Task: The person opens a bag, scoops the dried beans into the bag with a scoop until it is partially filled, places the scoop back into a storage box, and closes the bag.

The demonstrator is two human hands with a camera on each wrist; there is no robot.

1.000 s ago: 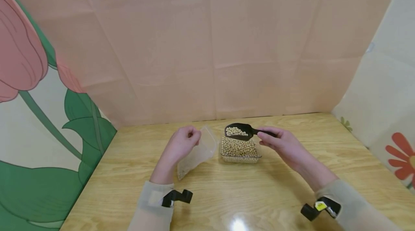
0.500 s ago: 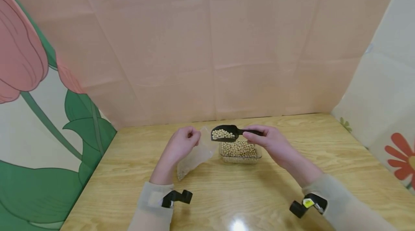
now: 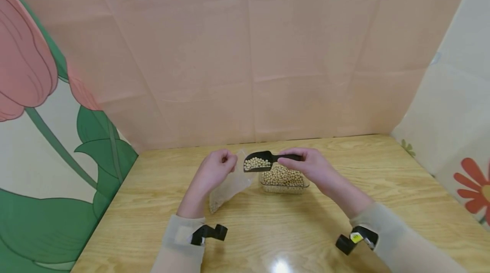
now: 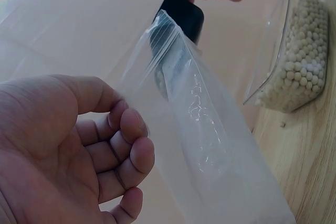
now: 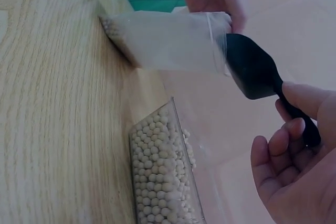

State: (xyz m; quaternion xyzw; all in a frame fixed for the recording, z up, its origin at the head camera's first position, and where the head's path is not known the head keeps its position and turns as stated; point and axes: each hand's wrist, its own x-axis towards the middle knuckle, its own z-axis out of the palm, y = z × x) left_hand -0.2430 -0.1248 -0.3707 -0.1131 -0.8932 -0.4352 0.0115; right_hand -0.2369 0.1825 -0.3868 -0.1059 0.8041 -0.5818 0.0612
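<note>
My left hand (image 3: 218,169) pinches the open edge of a clear zip bag (image 4: 220,150) between thumb and fingertips. The bag hangs slanting, and a few beans (image 5: 116,32) show in its bottom corner near the table. With thumb and fingers, my right hand (image 3: 311,166) grips the handle of a black scoop (image 5: 252,69). Pale round soybeans (image 3: 256,163) fill the scoop's bowl. In the left wrist view, the scoop's front end shows through the plastic at the bag's mouth. A clear plastic box (image 3: 285,189) heaped with soybeans stands below and behind the scoop.
The wood-grain table (image 3: 268,230) meets a pink sheet-covered wall (image 3: 245,73) close behind the box. A tulip-printed panel (image 3: 27,154) borders the left side, and a white flower-printed wall (image 3: 451,115) the right. A small crumb (image 4: 283,125) lies beside the box.
My right hand has carried the loaded scoop leftward from above the box to the bag's mouth. The left hand and the bag have hardly moved.
</note>
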